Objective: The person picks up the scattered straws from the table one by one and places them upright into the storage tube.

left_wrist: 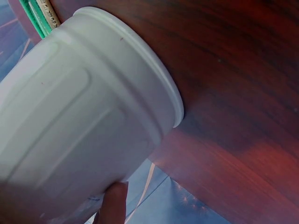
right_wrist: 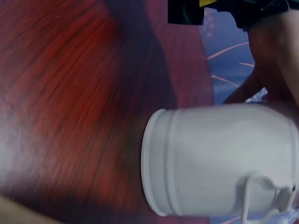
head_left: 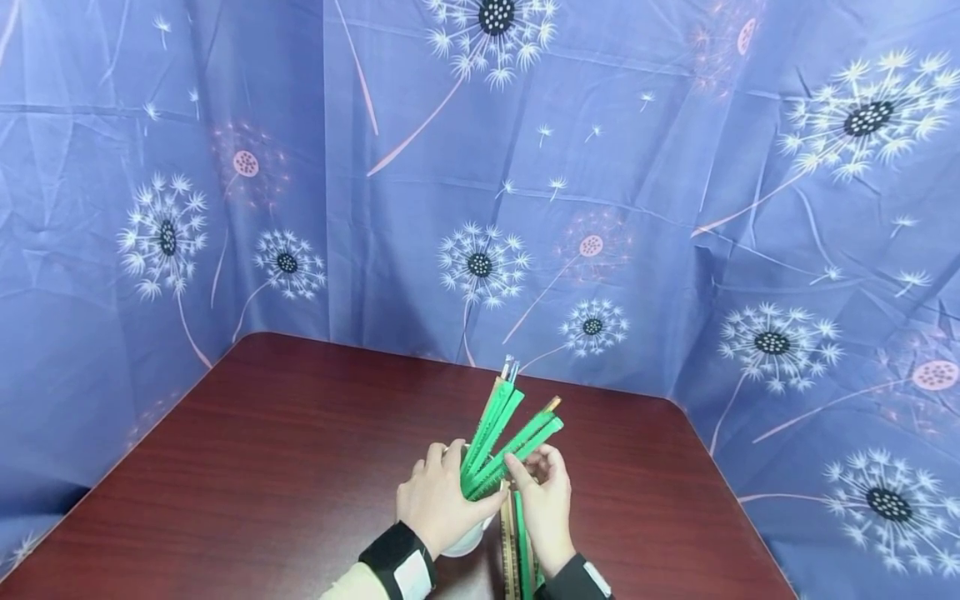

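A white mug (head_left: pixel 467 543) stands near the table's front, its side filling much of the left wrist view and its handle (right_wrist: pixel 247 200) showing low in the right wrist view. Several green-wrapped chopsticks (head_left: pixel 491 425) fan upward out of it, with clear plastic and pale wood at their tops. My left hand (head_left: pixel 442 496) grips the mug around its upper part, the thumb lying across the front near the sticks. At the right side of the bunch, my right hand (head_left: pixel 546 500) pinches the lower-leaning green-wrapped chopsticks between thumb and fingers. The mug's inside is hidden.
More wrapped chopsticks (head_left: pixel 521 542), green and tan, lie on the table right of the mug, partly beneath my right wrist. The dark red wooden table (head_left: pixel 315 433) reaches back to a blue dandelion-print curtain (head_left: pixel 405 250) that surrounds it on three sides.
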A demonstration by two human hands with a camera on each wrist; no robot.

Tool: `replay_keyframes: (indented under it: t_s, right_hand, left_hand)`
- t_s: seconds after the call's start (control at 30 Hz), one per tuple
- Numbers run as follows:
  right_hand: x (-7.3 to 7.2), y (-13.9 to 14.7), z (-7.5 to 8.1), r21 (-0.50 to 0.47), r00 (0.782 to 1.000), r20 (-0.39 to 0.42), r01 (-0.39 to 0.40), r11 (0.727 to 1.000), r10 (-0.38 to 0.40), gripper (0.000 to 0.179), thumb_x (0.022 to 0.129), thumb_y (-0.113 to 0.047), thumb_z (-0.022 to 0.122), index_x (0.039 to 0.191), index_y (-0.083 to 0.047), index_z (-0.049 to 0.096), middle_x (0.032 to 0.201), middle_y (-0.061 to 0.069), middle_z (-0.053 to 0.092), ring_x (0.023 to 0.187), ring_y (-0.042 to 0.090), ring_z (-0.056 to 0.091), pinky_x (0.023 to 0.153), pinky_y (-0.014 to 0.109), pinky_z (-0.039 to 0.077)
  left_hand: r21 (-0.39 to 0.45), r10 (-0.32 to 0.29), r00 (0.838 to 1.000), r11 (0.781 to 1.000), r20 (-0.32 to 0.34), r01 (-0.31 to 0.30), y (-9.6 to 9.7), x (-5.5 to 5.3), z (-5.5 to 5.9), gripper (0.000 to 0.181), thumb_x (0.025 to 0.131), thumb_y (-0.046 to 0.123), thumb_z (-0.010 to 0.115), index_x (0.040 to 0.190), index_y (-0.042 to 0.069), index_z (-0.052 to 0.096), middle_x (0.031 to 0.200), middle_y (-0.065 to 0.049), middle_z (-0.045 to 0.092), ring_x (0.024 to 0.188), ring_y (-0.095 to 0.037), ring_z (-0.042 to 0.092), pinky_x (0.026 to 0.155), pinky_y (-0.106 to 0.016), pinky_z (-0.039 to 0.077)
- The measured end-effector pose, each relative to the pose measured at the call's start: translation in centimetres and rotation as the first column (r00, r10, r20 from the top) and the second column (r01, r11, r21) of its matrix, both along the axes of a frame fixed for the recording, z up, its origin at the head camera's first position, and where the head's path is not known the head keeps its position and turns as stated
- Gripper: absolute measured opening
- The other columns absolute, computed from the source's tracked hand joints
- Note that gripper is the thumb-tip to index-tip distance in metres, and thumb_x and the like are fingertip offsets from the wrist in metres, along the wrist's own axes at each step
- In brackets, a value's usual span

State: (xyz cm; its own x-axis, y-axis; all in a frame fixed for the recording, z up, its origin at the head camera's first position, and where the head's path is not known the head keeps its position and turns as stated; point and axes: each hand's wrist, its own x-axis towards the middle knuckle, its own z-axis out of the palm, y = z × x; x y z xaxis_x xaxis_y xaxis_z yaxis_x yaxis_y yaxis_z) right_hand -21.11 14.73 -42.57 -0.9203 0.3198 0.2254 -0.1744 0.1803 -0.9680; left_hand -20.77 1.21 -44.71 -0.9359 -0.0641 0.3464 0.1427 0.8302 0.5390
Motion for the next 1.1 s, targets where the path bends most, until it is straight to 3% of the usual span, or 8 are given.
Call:
replay_keyframes:
  t_s: [0.13,0.3,0.37,0.43,0.5,0.6,0.8,1.1]
  right_hand:
    - [-0.3,1.4,0.0,0.005,0.999,0.033,-0.028,1.000,0.028,0.052,0.092,-0.031,0.067,0.126,0.006,0.051,0.092,0.005,0.064,0.078,0.016,0.067,0.070,0.029,0.056]
    - [-1.3,4.3,-0.8,-0.032,0.998,0.034,0.050,0.998,-0.049,0.057,0.099,-0.044,0.051,0.124,0.007,0.057,0.092,0.012,0.070,0.077,0.019,0.068,0.068,0.029,0.057]
    - [-1.6,5.6,-1.3,0.018,0.993,0.083,0.086,0.996,-0.087,0.062,0.096,-0.050,0.052,0.120,0.006,0.061,0.091,0.014,0.072,0.074,0.021,0.069,0.066,0.031,0.057]
    - [-1.8,7.0,-1.9,0.140,0.982,0.154,0.084,0.987,-0.106,0.063,0.094,-0.051,0.056,0.119,0.007,0.063,0.090,0.015,0.072,0.072,0.022,0.069,0.063,0.032,0.057]
    - [-1.8,8.2,-2.6,0.281,0.968,0.227,0.042,0.959,-0.109,0.058,0.092,-0.045,0.063,0.117,0.007,0.064,0.089,0.014,0.072,0.069,0.021,0.068,0.061,0.033,0.056]
    - [-1.7,9.4,-3.6,0.377,0.940,0.335,-0.067,0.924,-0.068,0.051,0.090,-0.031,0.069,0.117,0.012,0.063,0.088,0.015,0.069,0.063,0.020,0.065,0.057,0.035,0.055]
    - [-1.4,9.7,-4.8,0.366,0.874,0.483,-0.243,0.898,0.040,0.052,0.084,-0.017,0.075,0.117,0.019,0.057,0.091,0.020,0.063,0.056,0.015,0.059,0.055,0.036,0.057]
    - [-1.6,9.1,-4.7,0.300,0.854,0.512,-0.277,0.913,0.091,0.046,0.082,-0.002,0.072,0.118,0.022,0.056,0.086,0.018,0.062,0.052,0.014,0.057,0.054,0.035,0.058]
  left_hand:
    - [-0.003,0.000,1.000,1.000,0.016,0.001,0.0,0.0,0.1,0.100,0.065,0.085,0.056,0.133,0.012,0.062,0.114,-0.009,0.062,0.088,-0.028,0.061,0.058,-0.049,0.052]
    - [0.000,0.006,1.000,1.000,0.024,-0.006,0.0,0.1,0.2,0.103,0.065,0.089,0.050,0.134,0.013,0.062,0.115,-0.009,0.062,0.089,-0.027,0.061,0.058,-0.048,0.052]
    - [0.001,0.006,1.000,1.000,0.020,-0.006,0.0,0.1,0.2,0.103,0.065,0.089,0.050,0.133,0.013,0.062,0.115,-0.009,0.062,0.088,-0.027,0.061,0.058,-0.048,0.052]
    - [0.002,0.005,1.000,1.000,0.016,-0.005,-0.1,0.1,0.1,0.102,0.066,0.089,0.050,0.133,0.013,0.063,0.114,-0.009,0.062,0.088,-0.027,0.061,0.058,-0.048,0.052]
    - [0.003,0.003,1.000,1.000,0.013,-0.003,-0.1,0.1,0.1,0.102,0.066,0.089,0.051,0.132,0.013,0.063,0.114,-0.008,0.062,0.088,-0.026,0.061,0.057,-0.048,0.052]
    - [0.005,0.001,1.000,1.000,0.014,-0.001,-0.1,0.1,0.1,0.102,0.066,0.089,0.051,0.132,0.013,0.063,0.113,-0.008,0.062,0.087,-0.026,0.060,0.057,-0.048,0.052]
    - [0.009,-0.001,1.000,1.000,0.027,0.001,-0.1,0.1,0.2,0.102,0.065,0.089,0.051,0.133,0.013,0.062,0.114,-0.008,0.062,0.088,-0.026,0.060,0.058,-0.049,0.053]
    - [0.007,-0.001,1.000,1.000,0.026,0.001,-0.1,0.0,0.2,0.102,0.065,0.089,0.051,0.133,0.013,0.063,0.114,-0.008,0.062,0.088,-0.026,0.060,0.058,-0.048,0.053]
